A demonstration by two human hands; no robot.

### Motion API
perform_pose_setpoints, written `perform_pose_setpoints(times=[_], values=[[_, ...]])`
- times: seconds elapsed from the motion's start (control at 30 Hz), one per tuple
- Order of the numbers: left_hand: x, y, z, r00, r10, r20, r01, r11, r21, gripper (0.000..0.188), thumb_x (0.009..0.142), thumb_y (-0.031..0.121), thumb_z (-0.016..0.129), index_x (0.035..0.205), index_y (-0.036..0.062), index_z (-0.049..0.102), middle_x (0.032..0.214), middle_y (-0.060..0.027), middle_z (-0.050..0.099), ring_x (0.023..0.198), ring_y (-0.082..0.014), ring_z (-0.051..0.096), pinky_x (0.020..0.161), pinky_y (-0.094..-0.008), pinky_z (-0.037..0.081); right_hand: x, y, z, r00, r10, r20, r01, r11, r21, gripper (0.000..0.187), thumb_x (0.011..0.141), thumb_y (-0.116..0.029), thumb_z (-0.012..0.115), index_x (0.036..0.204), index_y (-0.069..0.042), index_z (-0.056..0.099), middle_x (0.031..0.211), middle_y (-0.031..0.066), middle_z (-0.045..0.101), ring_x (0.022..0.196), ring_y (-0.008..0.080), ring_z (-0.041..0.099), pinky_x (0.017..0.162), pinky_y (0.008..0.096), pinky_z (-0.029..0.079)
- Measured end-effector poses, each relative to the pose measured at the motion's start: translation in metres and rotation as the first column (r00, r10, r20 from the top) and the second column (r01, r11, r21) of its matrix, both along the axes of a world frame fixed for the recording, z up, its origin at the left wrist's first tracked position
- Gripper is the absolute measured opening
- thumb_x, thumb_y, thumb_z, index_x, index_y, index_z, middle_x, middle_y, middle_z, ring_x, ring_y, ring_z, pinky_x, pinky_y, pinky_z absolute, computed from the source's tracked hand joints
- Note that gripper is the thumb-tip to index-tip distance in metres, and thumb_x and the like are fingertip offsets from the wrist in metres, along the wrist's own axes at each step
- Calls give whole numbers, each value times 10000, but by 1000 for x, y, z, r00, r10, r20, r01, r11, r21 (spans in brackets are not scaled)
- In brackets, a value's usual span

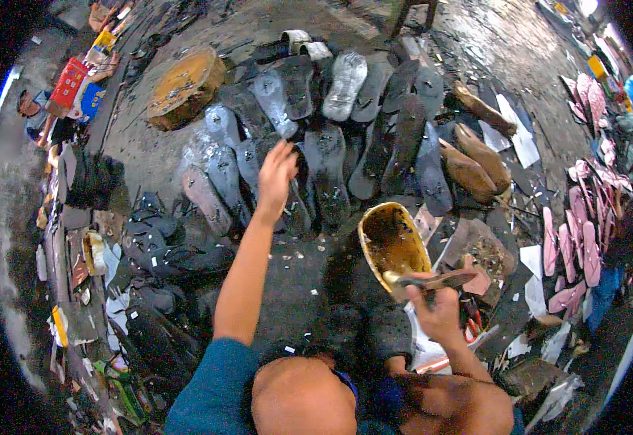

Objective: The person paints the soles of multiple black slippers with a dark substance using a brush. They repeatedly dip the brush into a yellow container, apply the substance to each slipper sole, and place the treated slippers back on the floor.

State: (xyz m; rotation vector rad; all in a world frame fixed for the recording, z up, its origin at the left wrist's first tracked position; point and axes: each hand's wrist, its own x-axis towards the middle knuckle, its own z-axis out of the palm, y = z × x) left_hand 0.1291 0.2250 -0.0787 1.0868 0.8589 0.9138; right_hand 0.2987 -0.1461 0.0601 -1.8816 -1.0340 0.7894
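My left hand (276,177) reaches out over rows of dark shoe soles (327,170) on the ground, its fingers stretched out and nothing visible in them. Just past its fingertips lies a bluish-grey sole (273,101). My right hand (438,312) is closed around the wooden handle of a brush (443,279). The brush's pale end is at the near rim of an oval tub (361,235), which has a yellowish, stained inside with dark residue. Whether the bristles touch the tub, I cannot tell.
A round wooden block (186,87) stands beyond the soles on the left. Brown shoe lasts (476,163) lie to the right, with pink sandal soles (581,239) farther out. Dark straps (160,232) are heaped at the left. Scissors with red handles (470,319) rest near my right hand.
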Motion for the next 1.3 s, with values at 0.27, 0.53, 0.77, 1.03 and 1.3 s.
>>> perform_pose_setpoints(times=[0.27,0.53,0.77,1.03,1.3], values=[[-302,-107,40,-379,389,-840,748,663,-30,796,747,151,691,1484,106,394,1536,-107,403,1479,-289,282,1151,-512,263,27,46,-32,973,-122,195,110,991,71,281,976,-260,627,1141,-37,670,926,132,727,885,266,702,804,378,535],[-215,-195,173,627,69,-776,642,519,564,309,918,184,568,1161,33,685,1204,-169,678,1146,-329,640,1014,-485,464,44,70,-90,776,47,629,-24,999,-44,316,861,-355,737,974,-59,718,867,169,694,807,385,661,725,437,531],[-250,-298,68,173,-163,-971,909,406,94,638,839,76,619,1443,-6,432,1556,-198,361,1455,-321,340,1191,-433,306,27,24,20,782,451,431,-58,740,-670,465,881,-454,658,965,3,674,888,252,670,851,449,662,752,525,538],[-150,-289,7,473,85,-877,470,818,332,779,887,379,670,1530,63,363,1605,-242,249,1493,-433,200,1192,-561,188,12,4,42,914,405,-21,-343,743,-576,187,930,-186,679,996,-12,679,967,112,700,966,241,668,943,407,528],[-104,-229,39,994,17,109,27,920,-391,509,1060,262,350,1475,-19,443,1489,-123,500,1394,-219,435,1179,-325,288,-27,73,39,887,235,-399,-188,970,154,293,878,-142,764,1139,-53,665,1079,63,705,1016,186,651,919,321,505]])
